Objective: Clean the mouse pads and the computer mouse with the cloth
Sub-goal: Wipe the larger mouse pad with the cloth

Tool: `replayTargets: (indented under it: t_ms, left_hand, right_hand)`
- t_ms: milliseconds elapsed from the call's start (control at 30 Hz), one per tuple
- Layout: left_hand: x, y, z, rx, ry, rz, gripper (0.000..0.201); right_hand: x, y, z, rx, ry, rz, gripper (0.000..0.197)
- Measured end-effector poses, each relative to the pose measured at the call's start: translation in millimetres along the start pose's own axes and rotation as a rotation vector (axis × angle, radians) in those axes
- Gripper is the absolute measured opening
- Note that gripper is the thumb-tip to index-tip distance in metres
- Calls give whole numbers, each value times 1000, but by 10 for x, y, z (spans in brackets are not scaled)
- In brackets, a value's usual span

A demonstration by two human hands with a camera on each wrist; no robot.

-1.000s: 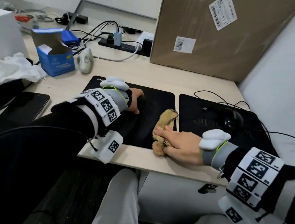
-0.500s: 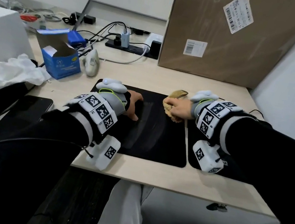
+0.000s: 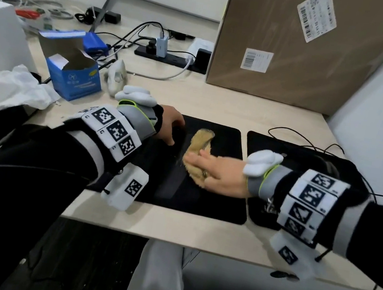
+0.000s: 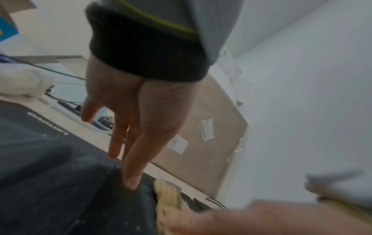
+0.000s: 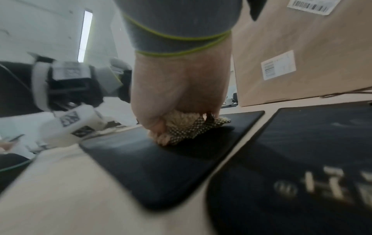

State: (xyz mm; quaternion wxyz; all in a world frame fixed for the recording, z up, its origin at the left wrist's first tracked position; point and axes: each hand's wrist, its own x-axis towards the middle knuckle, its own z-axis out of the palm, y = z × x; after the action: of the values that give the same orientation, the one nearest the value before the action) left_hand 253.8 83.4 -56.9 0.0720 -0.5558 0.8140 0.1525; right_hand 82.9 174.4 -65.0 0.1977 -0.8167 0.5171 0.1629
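Two black mouse pads lie side by side on the desk. My left hand [image 3: 170, 126] presses the left pad [image 3: 202, 197] down with straight fingers [image 4: 128, 143] near its far left corner. My right hand [image 3: 206, 170] grips a bunched tan cloth [image 3: 200, 141] and holds it against the middle of that same pad [image 5: 161, 167]. My right sleeve covers much of the right pad [image 3: 285, 150]. A black mouse [image 3: 331, 167] on the right pad shows only partly behind the sleeve. A pale mouse [image 3: 117, 76] lies beyond the left pad.
An open blue carton [image 3: 73, 74] and crumpled white tissue [image 3: 14, 90] sit to the left. A big cardboard box [image 3: 302, 49] stands against the back right. A power strip [image 3: 172, 59] with cables runs behind. Black cables [image 3: 312, 144] cross the right pad.
My right hand carried the cloth from the pad's front edge to its far edge, then back toward the middle. My left hand stayed pressed on the pad.
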Motion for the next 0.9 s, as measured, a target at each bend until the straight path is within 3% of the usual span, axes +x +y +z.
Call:
replayTargets:
  t_ms: [133, 267, 433, 567, 900]
  left_hand:
    - [40, 11, -9, 120, -89, -5, 66]
    - [59, 11, 31, 204, -96, 5, 64]
    - [27, 26, 35, 201, -73, -16, 70]
    - [13, -15, 54, 179, -65, -33, 72]
    - [-136, -55, 110, 44, 37, -93, 69]
  right_hand:
    - [429, 290, -280, 0, 97, 135, 49]
    - [886, 592, -497, -19, 99, 235, 60]
    - [1003, 682, -473, -83, 96, 279, 73]
    - [731, 489, -334, -15, 71, 209, 70]
    - [-170, -343, 248, -115, -2, -173, 64]
